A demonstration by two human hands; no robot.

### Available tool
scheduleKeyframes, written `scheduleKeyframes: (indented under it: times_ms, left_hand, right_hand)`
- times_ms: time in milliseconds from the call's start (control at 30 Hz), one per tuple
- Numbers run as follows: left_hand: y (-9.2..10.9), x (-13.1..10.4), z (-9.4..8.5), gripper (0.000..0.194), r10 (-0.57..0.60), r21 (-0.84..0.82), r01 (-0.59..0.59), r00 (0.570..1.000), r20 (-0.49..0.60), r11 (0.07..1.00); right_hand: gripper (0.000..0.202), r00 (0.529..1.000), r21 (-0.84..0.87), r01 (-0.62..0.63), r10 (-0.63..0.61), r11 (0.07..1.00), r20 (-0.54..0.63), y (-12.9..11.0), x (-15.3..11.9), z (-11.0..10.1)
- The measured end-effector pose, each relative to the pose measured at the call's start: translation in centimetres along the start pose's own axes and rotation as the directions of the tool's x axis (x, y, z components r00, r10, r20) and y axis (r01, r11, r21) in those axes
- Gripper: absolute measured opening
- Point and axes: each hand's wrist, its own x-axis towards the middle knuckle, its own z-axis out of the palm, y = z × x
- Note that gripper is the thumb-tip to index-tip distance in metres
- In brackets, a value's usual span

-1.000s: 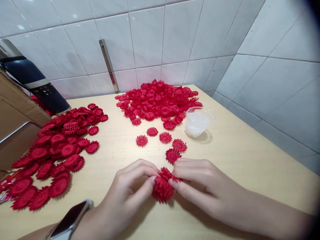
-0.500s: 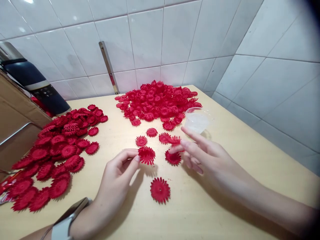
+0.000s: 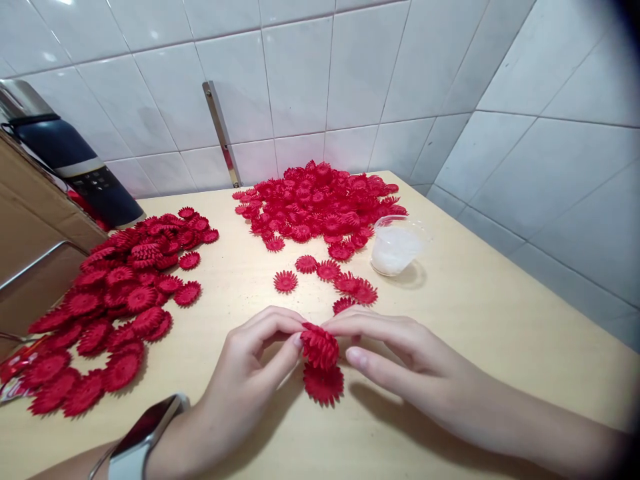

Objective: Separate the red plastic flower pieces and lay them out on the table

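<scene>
A red petalled flower piece [image 3: 321, 348] is pinched at its left edge between the thumb and fingers of my left hand [image 3: 250, 360]. It is tilted, its petals bunched toward me. My right hand [image 3: 405, 360] reaches in from the right, index fingertip at the flower's upper right edge, thumb standing apart from it; the contact is partly hidden. Just below, a flat red flower disc [image 3: 324, 385] lies on the table, its upper part covered by the held piece. Beyond my right fingers, another red disc [image 3: 344, 305] is partly hidden.
A large pile of red flowers [image 3: 320, 200] sits at the back. More flowers [image 3: 120, 287] are heaped at left, near a cardboard box [image 3: 40, 193] and a dark bottle [image 3: 75, 160]. A clear plastic cup [image 3: 397, 247] with whitish contents stands right of centre. Tiled walls [image 3: 360, 67] bound the table.
My left hand has brought its flower right and down, over the flat disc. My right hand has moved from beside the cup and loose discs to the held flower.
</scene>
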Motion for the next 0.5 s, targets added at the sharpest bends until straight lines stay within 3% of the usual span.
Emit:
scheduleKeyframes:
  times_ms: [100, 233, 300, 367, 433, 500]
  left_hand:
    - [0.1, -0.1, 0.0, 0.013, 0.009, -0.001, -0.009, 0.999, 0.041, 1.0]
    - [0.2, -0.4, 0.2, 0.014, 0.02, 0.019, -0.022, 0.994, 0.112, 1.0]
    - [0.2, -0.5, 0.2, 0.013, 0.014, 0.042, -0.017, 0.997, 0.073, 0.999]
    - [0.0, -0.4, 0.2, 0.013, -0.018, 0.057, 0.019, 1.0, -0.018, 0.998]
    - [-0.2, -0.3, 0.2, 0.013, -0.049, 0.051, 0.053, 0.996, -0.078, 0.997]
    - [-0.3, -0.3, 0.1, 0.013, -0.064, 0.043, 0.067, 0.995, -0.071, 0.997]
  right_hand:
    - [0.02, 0.997, 0.093, -0.069, 0.065, 0.993, 0.046, 0.2, 0.2, 0.1]
    - [0.013, 0.995, 0.132, -0.073, 0.063, 0.989, 0.08, 0.5, 0.2, 0.3]
    - [0.012, 0.993, 0.135, -0.111, 0.115, 0.985, -0.022, 0.6, 0.2, 0.3]
    - [0.016, 0.958, 0.19, -0.162, 0.201, 0.968, -0.206, 0.9, 0.3, 0.1]
    - [0.034, 0.904, 0.227, -0.166, 0.241, 0.959, -0.354, 1.0, 0.5, -0.2]
    - [0.054, 0.893, 0.167, -0.159, 0.214, 0.973, -0.397, 1.2, 0.7, -0.6]
